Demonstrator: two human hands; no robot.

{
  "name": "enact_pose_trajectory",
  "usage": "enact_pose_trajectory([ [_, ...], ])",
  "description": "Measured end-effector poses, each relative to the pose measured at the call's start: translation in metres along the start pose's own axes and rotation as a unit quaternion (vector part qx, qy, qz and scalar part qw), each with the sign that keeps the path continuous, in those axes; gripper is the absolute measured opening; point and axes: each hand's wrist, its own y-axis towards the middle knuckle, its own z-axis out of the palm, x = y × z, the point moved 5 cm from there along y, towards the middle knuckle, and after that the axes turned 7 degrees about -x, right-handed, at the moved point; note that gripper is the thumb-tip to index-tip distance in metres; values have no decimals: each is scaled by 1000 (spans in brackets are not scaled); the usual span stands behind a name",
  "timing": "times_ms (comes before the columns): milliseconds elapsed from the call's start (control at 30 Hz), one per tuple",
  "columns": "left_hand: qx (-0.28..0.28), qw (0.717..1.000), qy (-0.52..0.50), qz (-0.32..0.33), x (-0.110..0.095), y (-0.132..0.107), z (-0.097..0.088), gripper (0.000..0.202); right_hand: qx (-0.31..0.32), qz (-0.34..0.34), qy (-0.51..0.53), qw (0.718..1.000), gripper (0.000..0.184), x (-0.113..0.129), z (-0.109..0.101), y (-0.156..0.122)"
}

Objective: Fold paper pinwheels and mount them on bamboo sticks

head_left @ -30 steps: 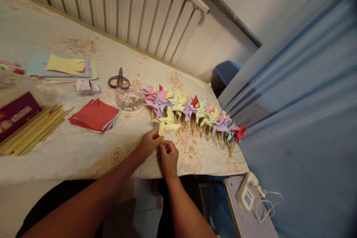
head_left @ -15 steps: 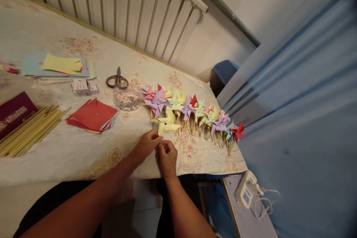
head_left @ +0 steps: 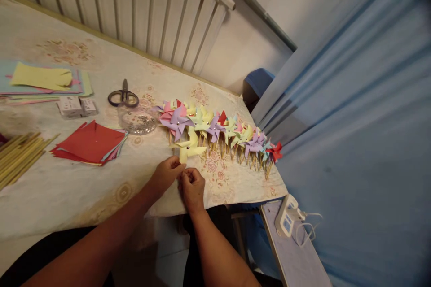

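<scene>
A yellow paper pinwheel (head_left: 188,148) with a metal pin at its centre is held low over the near edge of the table. My left hand (head_left: 167,172) is closed in a pinch at its lowest blade. Just to the right, my right hand (head_left: 194,190) has its fingers curled together below the same pinwheel, and its stick is hidden by the hands. Behind lies a long row of finished pinwheels (head_left: 215,129) in purple, green, yellow, pink, blue and red, their sticks pointing toward me.
To the left are scissors (head_left: 124,96), a clear dish of metal pins (head_left: 141,124), red-topped paper squares (head_left: 90,142), small white boxes (head_left: 70,106), coloured sheets (head_left: 40,77) and yellow sticks (head_left: 22,157). A power strip (head_left: 286,216) sits on a low stand beside a blue curtain (head_left: 350,143).
My view has turned slightly right, so everything sits further left in the picture. Both hands keep the same hold at the yellow pinwheel.
</scene>
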Motion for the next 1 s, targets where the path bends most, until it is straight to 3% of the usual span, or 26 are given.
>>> enact_pose_trajectory([
  [133, -11, 999, 47, 20, -3, -9, -8, 34, -10, 3, 21, 1000, 11, -2, -1, 1],
  [267, -54, 983, 159, 68, 1, -22, -25, 36, -21, 22, 45, 999, 9, -2, -2, -1],
  [467, -152, 888, 380, 209, 3, -42, -60, 23, -33, 28, 58, 997, 8, -3, -8, -7],
  [600, -178, 824, 485, 234, 8, -48, -76, 21, -26, 24, 63, 997, 7, -6, -14, -10],
  [867, -173, 747, 597, 236, 12, -47, -74, 29, -40, 65, 75, 994, 5, -12, -35, -16],
  [1000, -170, 722, 630, 231, 12, -45, -72, 32, -53, 75, 71, 993, 3, -15, -47, -11],
])
